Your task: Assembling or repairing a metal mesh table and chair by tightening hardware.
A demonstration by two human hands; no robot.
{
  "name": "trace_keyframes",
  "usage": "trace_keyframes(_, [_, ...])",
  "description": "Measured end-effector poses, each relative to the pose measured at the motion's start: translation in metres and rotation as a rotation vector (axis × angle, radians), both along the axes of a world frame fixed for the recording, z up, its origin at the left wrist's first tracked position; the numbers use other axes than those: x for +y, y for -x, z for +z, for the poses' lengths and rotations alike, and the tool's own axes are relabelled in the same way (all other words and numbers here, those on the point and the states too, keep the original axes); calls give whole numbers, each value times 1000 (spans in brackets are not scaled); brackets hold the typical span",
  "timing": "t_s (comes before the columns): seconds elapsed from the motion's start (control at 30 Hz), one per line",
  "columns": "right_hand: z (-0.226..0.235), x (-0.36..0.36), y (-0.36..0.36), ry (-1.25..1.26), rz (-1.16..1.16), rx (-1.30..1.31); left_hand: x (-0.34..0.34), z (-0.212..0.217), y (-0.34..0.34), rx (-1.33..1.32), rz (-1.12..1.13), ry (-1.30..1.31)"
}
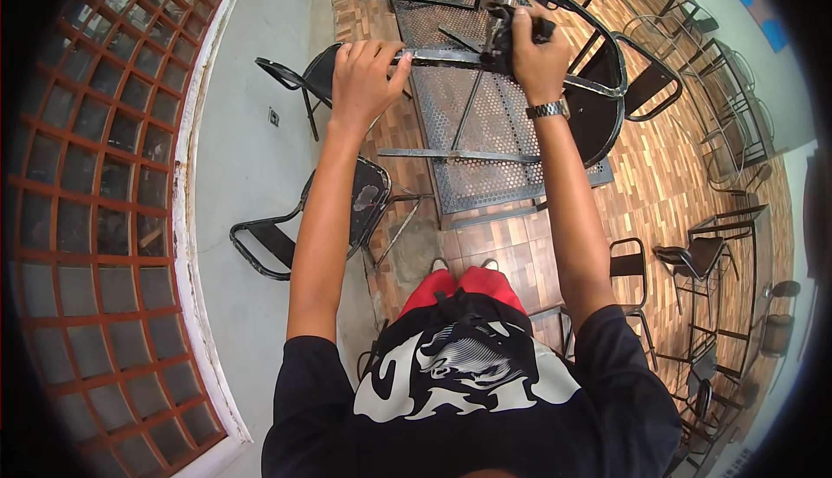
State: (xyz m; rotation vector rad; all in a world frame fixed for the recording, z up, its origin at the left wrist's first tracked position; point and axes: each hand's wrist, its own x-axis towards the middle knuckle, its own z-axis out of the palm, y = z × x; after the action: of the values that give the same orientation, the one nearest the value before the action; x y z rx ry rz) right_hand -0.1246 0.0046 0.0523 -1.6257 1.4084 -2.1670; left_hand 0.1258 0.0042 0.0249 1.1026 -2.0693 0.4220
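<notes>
A metal-framed chair (pixel 598 114) with worn black paint lies tipped over on a perforated metal table (pixel 507 192), its legs pointing left. My left hand (pixel 366 79) grips the end of one scuffed leg (pixel 446 56), fingers over the top and thumb along the near side. Farther right, my right hand (pixel 539 58) is closed around a crumpled black cloth (pixel 500 38), pressed against the frame where bars meet. Part of the cloth is hidden by my fingers. Another bare leg (pixel 459 154) crosses the table nearer to me.
Black chairs stand left of the table, one close (pixel 364 205) and one farther back (pixel 321 71). A grey wall (pixel 251 131) and a red-brown grille (pixel 104 175) run along the left. More chairs (pixel 698 257) and tables fill the right side on the wood-patterned floor (pixel 650 201).
</notes>
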Motion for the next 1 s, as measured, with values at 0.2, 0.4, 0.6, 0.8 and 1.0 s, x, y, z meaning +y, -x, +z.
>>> trace_keyframes(0.2, [-16, -16, -86, -272, -95, 729, -11, -2, -6, -34, 62, -29])
trace_keyframes(0.4, [-40, 3, -72, 27, -39, 811, -14, -2, -8, -30, 69, -15])
trace_keyframes(0.6, [-45, 6, -84, 62, -113, 692, -14, -4, -2, -12, 57, -8])
trace_keyframes(0.8, [-47, -13, -114, 54, -66, 622, -10, -6, -7, 7, 5, -96])
trace_keyframes(1.0, [-45, -4, -75, 14, -13, 730, -9, -1, -10, -3, 18, -93])
